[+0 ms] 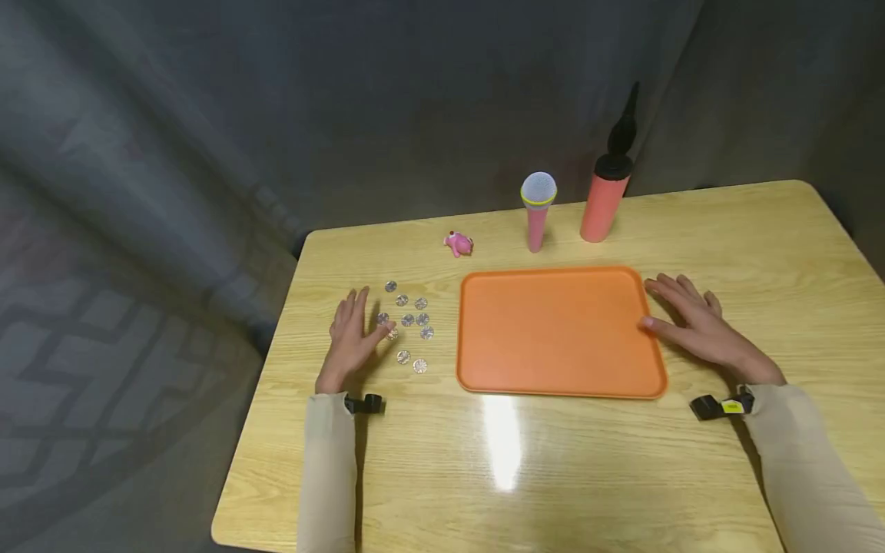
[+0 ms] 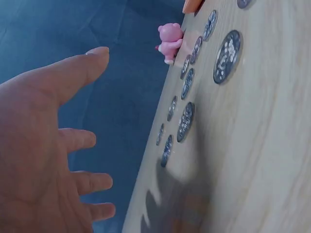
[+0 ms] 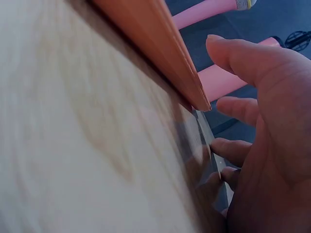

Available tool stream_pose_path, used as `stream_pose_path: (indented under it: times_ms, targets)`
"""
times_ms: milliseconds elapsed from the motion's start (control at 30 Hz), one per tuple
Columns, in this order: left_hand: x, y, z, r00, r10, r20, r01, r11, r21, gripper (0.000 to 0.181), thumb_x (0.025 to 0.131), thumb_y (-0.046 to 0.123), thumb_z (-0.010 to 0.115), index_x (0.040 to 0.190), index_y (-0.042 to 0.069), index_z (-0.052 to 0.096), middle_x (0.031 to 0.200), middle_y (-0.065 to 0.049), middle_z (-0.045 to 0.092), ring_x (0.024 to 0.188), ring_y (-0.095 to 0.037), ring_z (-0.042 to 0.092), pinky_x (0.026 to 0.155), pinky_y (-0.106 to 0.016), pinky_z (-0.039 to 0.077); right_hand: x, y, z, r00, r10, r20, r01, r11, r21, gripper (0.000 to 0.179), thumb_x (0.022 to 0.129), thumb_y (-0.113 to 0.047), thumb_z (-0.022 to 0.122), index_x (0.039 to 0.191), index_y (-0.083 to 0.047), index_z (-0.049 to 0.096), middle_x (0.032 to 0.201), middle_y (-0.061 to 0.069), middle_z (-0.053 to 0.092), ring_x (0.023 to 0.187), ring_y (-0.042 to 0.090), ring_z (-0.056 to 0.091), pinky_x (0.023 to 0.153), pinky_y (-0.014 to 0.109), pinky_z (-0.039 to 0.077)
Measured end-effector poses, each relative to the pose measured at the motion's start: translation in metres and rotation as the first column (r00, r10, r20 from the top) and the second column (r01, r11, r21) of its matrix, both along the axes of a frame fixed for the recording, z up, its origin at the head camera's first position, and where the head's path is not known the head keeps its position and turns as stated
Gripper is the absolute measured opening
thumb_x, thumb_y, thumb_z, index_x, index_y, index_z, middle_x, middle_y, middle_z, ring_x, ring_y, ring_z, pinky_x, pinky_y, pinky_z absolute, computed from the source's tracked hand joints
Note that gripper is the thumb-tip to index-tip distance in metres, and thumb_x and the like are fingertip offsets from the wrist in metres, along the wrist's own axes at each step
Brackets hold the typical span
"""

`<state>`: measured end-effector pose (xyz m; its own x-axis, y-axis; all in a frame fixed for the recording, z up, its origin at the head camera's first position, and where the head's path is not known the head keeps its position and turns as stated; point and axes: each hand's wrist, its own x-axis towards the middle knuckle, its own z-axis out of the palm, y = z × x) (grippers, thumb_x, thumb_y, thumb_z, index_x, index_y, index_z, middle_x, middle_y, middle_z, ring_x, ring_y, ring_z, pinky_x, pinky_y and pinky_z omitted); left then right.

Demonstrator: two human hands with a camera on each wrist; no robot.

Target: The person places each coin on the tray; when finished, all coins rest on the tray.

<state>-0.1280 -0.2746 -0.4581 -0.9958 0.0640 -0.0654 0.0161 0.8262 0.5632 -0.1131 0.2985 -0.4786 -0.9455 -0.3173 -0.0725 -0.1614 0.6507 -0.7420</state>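
My left hand (image 1: 351,338) hovers at the left of several small silvery glass gems (image 1: 408,320), its thumb over the nearest ones in the head view. In the left wrist view its fingers (image 2: 80,139) are spread with nothing between them, and round gems (image 2: 185,121) lie flat on the wood. At the right edge of an orange tray (image 1: 560,334) is my right hand (image 1: 698,326), its fingers extended and holding nothing. The thumb appears by the tray's rim; whether it touches I cannot tell. The tray's side (image 3: 160,43) shows in the right wrist view.
Behind the tray stand a pink toy microphone (image 1: 537,211) and a pink hand pump (image 1: 606,196) with a black nozzle. A small pink bear figurine (image 1: 459,243) is near the back edge of the wooden table (image 1: 553,476). A dark curtain (image 1: 442,107) hangs behind.
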Motion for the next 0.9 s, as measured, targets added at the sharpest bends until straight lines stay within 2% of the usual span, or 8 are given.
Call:
stream_pose_path:
  times_ms: [267, 533, 767, 900]
  targets:
    - [-0.007, -0.007, -0.008, 1.0, 0.005, 0.027, -0.008, 0.994, 0.113, 0.081, 0.097, 0.038, 0.063, 0.16, 0.011, 0.02, 0.167, -0.02, 0.018, 0.155, -0.041, 0.011, 0.122, -0.065, 0.008, 0.0, 0.001, 0.0, 0.999, 0.004, -0.049, -0.005, 1.0, -0.014, 0.071, 0.095, -0.023, 0.067, 0.156, -0.011, 0.033, 0.164, 0.029, 0.017, 0.155, 0.046, -0.007, 0.116, 0.067, -0.021]
    - [-0.012, -0.008, -0.014, 1.0, 0.003, -0.008, -0.002, 0.992, 0.128, 0.073, 0.097, 0.03, 0.065, 0.156, 0.005, 0.03, 0.16, -0.024, 0.033, 0.151, -0.044, 0.021, 0.121, -0.065, 0.008, 0.003, 0.002, -0.002, 0.997, 0.004, -0.081, -0.003, 1.0, 0.004, 0.07, 0.093, -0.023, 0.069, 0.155, -0.011, 0.037, 0.163, 0.03, 0.018, 0.155, 0.047, -0.004, 0.116, 0.068, -0.018]
    - [-0.026, -0.009, -0.016, 1.0, -0.001, -0.023, 0.004, 0.99, 0.138, 0.065, 0.097, 0.025, 0.065, 0.151, 0.001, 0.039, 0.156, -0.025, 0.04, 0.149, -0.045, 0.024, 0.12, -0.065, 0.01, 0.005, 0.001, -0.002, 0.996, 0.004, -0.085, -0.004, 1.0, 0.005, 0.069, 0.093, -0.023, 0.069, 0.154, -0.011, 0.038, 0.163, 0.031, 0.018, 0.154, 0.049, -0.003, 0.116, 0.069, -0.017]
    - [-0.038, -0.008, -0.016, 1.0, 0.01, -0.015, -0.008, 0.991, 0.135, 0.061, 0.098, 0.025, 0.064, 0.149, 0.0, 0.043, 0.154, -0.025, 0.042, 0.147, -0.043, 0.029, 0.122, -0.06, 0.017, 0.004, 0.001, -0.003, 0.997, 0.01, -0.076, -0.01, 1.0, -0.002, 0.07, 0.093, -0.023, 0.069, 0.154, -0.013, 0.037, 0.164, 0.03, 0.017, 0.155, 0.048, -0.005, 0.116, 0.068, -0.018]
